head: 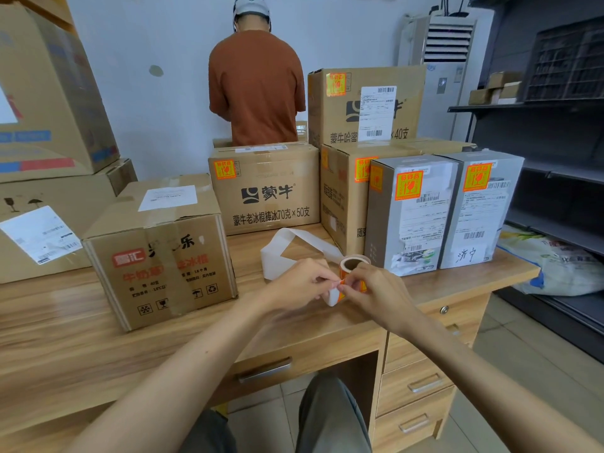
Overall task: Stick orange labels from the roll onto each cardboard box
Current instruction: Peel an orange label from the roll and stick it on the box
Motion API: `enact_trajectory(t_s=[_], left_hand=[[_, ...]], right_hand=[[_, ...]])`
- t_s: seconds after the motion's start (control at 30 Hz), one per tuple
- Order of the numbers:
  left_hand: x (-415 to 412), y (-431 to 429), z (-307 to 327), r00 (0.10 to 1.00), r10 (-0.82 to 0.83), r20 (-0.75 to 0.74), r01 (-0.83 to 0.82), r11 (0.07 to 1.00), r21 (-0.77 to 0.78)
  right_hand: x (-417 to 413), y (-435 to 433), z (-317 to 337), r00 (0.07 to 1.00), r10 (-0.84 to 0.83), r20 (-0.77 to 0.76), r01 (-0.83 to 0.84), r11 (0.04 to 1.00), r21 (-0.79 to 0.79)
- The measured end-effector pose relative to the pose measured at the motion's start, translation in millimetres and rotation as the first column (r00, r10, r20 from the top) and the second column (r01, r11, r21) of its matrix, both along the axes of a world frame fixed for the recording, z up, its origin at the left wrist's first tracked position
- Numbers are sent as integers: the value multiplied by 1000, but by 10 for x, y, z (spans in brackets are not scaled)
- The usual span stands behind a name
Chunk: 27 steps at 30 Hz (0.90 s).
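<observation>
The label roll (352, 263) with a cardboard core stands on the wooden desk (98, 338), between my hands. My right hand (376, 294) holds the roll while its fingertips pinch an orange label (341, 287). My left hand (300, 282) pinches the white backing strip (281, 253), which loops away to the left. A brown cardboard box (157, 253) at the left of the desk shows no orange label. Several boxes behind carry orange labels: a brown one (264, 188), a tall brown one (366, 106) and two grey ones (408, 217), (477, 210).
A person in a brown shirt (256, 86) stands behind the desk, back turned. Large cardboard boxes (49, 103) are stacked at the far left. Dark shelving (555, 125) fills the right side. Desk drawers (421, 384) are below my right arm.
</observation>
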<state>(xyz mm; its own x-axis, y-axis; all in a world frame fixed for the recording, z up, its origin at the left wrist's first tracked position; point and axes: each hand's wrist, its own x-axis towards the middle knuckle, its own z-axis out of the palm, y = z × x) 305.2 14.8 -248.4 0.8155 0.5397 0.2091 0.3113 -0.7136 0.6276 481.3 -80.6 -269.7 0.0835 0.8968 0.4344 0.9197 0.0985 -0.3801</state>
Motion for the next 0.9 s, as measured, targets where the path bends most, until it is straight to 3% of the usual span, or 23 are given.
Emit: enact_trajectory(t_s=[0.17,0.3,0.43,0.9], left_hand=[[13,0,-32,997,41,60,-44,998,44],[19,7,-57,989,91,115,-100,992,76],[9,33,-74,977,149,152,-158,986,45],[-37,43,-47,957,236,170,-234,972,-30]], right_hand=[[-24,-9,18,999,-18,-27,18,1000,7],[-25,2,-15,979,-70,-190,73,997,8],[-12,-17,-13,941,-73,-331,84,996,19],[289,-229,88,845,-112,-524,128,992,-6]])
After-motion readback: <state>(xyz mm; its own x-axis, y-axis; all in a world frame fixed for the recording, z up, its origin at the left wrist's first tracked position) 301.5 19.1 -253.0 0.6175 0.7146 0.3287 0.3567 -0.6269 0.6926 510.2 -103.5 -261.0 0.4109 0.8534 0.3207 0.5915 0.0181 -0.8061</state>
